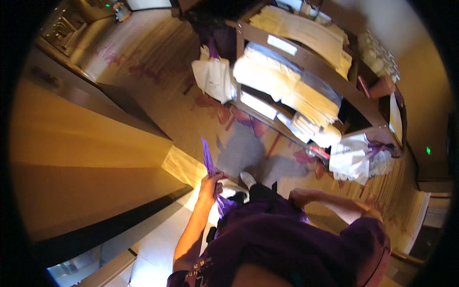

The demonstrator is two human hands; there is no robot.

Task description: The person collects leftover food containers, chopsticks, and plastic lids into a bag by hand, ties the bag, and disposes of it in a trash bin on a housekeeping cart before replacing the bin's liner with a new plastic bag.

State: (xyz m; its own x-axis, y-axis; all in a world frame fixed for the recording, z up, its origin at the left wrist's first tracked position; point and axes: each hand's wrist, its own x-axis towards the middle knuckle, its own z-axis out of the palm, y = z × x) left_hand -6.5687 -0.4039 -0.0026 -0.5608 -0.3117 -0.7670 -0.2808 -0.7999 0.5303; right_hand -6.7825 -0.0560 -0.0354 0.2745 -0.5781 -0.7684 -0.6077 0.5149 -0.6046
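Note:
My left hand [211, 186] is closed around a purple plastic bag [224, 205], gathered to a thin strip; one end sticks up above the fist and the rest hangs down beside my dark purple shirt. At the right side of my waist is my right hand [298, 198], bent in against the clothing. Its fingers are partly hidden, and a bit of purple material shows just below it. In front of me stands a brown housekeeping cart [319, 61] with stacked white towels or linens [287, 86] on its shelves.
White bags hang at the cart's left end [212, 77] and right end [349, 158]. Rolls or bottles [378, 55] stand on its far side. A wall corner [107, 143] juts in at left, beside a doorway with pale floor [161, 236]. Patterned carpet [154, 79] runs past the cart.

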